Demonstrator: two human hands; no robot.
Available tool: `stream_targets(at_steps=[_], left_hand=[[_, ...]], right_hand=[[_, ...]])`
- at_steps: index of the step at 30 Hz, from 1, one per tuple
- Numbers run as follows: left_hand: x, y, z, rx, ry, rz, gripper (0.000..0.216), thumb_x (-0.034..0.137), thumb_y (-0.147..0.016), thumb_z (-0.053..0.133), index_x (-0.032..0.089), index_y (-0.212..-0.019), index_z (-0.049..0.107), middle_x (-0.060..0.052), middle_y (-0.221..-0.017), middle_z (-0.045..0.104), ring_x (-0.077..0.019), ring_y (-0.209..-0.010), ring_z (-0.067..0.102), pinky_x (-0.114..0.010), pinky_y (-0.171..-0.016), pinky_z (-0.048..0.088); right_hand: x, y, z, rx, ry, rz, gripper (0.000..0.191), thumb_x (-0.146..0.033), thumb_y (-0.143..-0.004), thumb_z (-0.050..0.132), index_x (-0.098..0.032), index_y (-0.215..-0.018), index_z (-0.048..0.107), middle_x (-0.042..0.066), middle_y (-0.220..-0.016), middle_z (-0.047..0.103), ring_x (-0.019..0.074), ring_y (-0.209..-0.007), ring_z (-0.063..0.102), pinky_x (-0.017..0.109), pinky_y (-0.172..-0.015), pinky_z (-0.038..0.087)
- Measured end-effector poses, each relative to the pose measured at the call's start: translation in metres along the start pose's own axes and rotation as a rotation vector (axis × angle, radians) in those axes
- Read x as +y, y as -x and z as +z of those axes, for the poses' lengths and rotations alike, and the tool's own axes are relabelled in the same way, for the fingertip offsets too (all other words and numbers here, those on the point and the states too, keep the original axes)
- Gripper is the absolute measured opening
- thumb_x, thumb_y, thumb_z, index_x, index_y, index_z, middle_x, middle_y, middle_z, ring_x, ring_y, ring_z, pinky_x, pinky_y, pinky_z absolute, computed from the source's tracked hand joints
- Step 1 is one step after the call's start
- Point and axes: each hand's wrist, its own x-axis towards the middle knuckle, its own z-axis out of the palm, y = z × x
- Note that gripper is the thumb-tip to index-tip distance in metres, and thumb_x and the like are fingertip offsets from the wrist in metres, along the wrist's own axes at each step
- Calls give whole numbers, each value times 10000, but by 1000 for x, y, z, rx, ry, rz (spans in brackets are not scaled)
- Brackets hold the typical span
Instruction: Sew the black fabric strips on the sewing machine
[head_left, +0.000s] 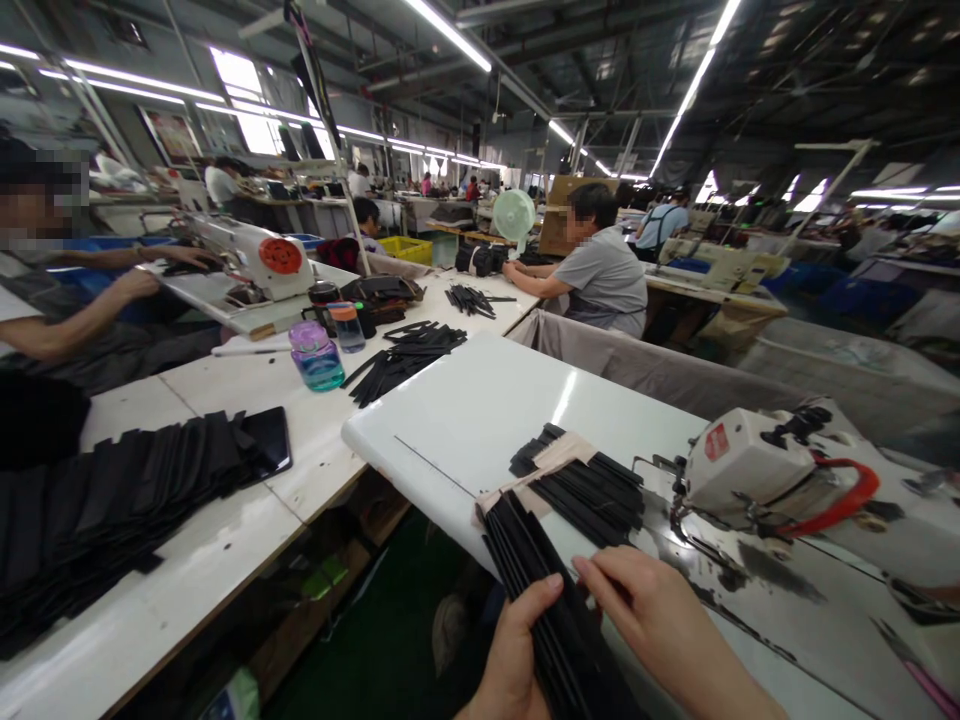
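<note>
Holding a thick bundle of long black fabric strips (517, 545) in my left grip (516, 655), thumb pressed over it, at the near edge of a glossy white surface (450, 400). My right grip (652, 605) is curled beside the bundle, fingertips drawn in; can't tell if they pinch a strip. Just beyond: a second stack of black strips (600, 505) with a beige cloth piece (562, 452) across it, then a white sewing machine with a curved red part (750, 470) taking up the right side. Left, on the adjoining surface (315, 480): a row of black strips (112, 500), a flat dark device (271, 440) at its end, a loose strip pile (416, 355). Containers: a purple-and-teal bottle (315, 358) and a clear orange-lidded bottle (349, 332), near each other, contents unclear; a yellow plastic crate (405, 250) farther back, contents too small to tell.
</note>
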Motion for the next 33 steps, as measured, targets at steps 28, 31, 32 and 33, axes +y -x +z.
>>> stream_targets(at_steps=[28, 31, 32, 33], left_hand=[[-1, 5, 0, -21, -127, 64, 361, 150, -611, 775, 91, -946, 657, -132, -848, 732, -286, -808, 710, -377, -783, 547], [0, 7, 5, 9, -115, 96, 449, 163, -625, 787, 112, -1045, 636, -121, -867, 739, -306, -860, 715, -387, -799, 552], [0, 8, 7, 14, -110, 104, 462, 159, -632, 781, 115, -1066, 630, -118, -872, 740, -306, -872, 715, -384, -801, 554], [0, 9, 8, 16, -107, 114, 468, 153, -638, 773, 116, -1080, 627, -114, -875, 742, -302, -878, 715, -379, -803, 555]], right_hand=[[26, 10, 33, 130, 92, 3, 360, -205, -959, 356, -148, -1180, 635, 109, -969, 688, 199, -806, 688, 300, -695, 567], [9, 15, 35, 114, 142, -28, 382, -147, -924, 341, -117, -1113, 672, 132, -948, 661, 206, -784, 671, 326, -699, 573], [4, 16, 33, 119, 172, -42, 379, -146, -912, 355, -111, -1111, 676, 141, -960, 656, 224, -817, 662, 359, -734, 573], [-1, 15, 30, 120, 192, -60, 372, -157, -905, 374, -111, -1114, 678, 149, -987, 654, 246, -871, 650, 399, -779, 566]])
